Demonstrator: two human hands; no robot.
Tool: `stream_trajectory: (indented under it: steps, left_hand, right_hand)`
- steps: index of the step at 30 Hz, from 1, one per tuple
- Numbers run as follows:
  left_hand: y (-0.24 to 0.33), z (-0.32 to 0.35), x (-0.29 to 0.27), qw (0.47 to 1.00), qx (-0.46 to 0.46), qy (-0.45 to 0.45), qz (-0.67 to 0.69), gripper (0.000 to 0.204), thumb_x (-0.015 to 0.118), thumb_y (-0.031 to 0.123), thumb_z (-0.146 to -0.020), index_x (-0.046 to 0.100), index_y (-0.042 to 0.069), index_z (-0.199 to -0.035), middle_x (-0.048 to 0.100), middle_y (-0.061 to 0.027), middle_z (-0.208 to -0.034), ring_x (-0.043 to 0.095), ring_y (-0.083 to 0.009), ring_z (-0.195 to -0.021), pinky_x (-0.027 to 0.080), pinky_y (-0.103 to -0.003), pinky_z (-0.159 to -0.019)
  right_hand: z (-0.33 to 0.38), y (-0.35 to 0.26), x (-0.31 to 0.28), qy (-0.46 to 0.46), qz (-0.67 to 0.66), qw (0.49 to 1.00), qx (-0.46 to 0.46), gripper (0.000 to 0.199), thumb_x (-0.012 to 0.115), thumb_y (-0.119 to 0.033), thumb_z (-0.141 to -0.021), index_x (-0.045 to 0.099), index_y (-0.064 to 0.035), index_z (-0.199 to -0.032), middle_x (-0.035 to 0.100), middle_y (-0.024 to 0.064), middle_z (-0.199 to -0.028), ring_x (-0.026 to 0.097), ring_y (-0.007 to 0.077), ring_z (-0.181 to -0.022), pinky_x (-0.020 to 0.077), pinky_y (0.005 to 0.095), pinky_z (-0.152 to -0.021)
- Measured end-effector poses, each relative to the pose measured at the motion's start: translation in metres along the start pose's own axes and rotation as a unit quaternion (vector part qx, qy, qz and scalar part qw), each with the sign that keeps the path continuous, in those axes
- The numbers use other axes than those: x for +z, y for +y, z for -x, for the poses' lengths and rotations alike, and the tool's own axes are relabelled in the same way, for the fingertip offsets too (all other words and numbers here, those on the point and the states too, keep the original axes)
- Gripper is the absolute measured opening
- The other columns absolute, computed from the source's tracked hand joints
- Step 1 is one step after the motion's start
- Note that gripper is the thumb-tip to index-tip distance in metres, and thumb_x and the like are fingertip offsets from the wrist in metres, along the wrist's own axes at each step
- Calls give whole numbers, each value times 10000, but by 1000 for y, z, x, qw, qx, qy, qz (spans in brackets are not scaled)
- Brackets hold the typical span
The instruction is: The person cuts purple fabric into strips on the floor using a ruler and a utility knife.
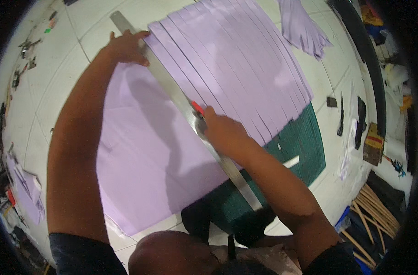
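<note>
Two hands work on a lilac sheet point(144, 156) spread over a white tiled floor point(80, 27): the left hand point(126, 46) lies with fingers spread, pressing down the far end of a long steel ruler point(181, 103) that runs slantwise across the sheet. Near the ruler's middle the right hand point(225, 133) is closed around a red-tipped knife point(198, 109) held against the ruler's edge. To the right lie cut strips point(236, 59), partly over a green mat point(305, 137).

The right hand point(225, 133) hides most of the red-tipped cutter point(197, 108); small clutter along the floor's point(57, 59) left edge is unreadable.
</note>
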State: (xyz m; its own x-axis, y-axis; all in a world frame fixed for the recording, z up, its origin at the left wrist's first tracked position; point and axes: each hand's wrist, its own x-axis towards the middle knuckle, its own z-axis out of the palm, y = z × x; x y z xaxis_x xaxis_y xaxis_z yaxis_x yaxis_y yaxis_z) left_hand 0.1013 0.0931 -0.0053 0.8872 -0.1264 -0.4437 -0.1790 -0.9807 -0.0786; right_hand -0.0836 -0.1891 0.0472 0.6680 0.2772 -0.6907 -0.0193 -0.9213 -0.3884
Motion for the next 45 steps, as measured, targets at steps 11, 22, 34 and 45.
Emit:
stream_trajectory:
  steps: [11, 22, 34, 45]
  left_hand:
    - [4, -9, 2, 1000, -1, -4, 10, 1128, 886, 524, -553, 299, 364, -1502, 446, -219, -1435, 418, -413, -1357, 157, -659, -1151]
    - [10, 7, -9, 996, -10, -12, 86, 1115, 892, 416, -545, 355, 180, -1493, 437, -259, -1425, 396, -422, -1366, 146, -607, -1176]
    - [1, 17, -10, 991, -13, 17, 133, 1151, 903, 410, -535, 289, 122, -1465, 483, -245, -1366, 492, -411, -1284, 147, -615, -1176]
    - [-1, 13, -2, 993, 1, 45, 112, 1220, 916, 479, -520, 235, 159, -1481, 498, -238, -1363, 496, -390, -1294, 153, -610, -1175]
  right_hand:
    - [204, 135, 80, -166, 62, 965, 192, 232, 511, -168, -952, 450, -1, -1101, 668, 272, -887, 674, 450, -843, 513, 548, -716]
    - [194, 135, 53, 29, 19, 994, 107, 249, 542, -246, -972, 447, -41, -1078, 660, 246, -850, 658, 455, -758, 511, 547, -648]
    - [66, 52, 23, 117, -62, 991, 14, 256, 514, -237, -977, 462, -7, -1078, 645, 271, -887, 644, 464, -843, 491, 554, -736]
    - [-120, -85, -18, 167, -30, 981, -98, 249, 489, -193, -953, 448, 19, -1076, 661, 243, -890, 657, 422, -855, 503, 530, -778]
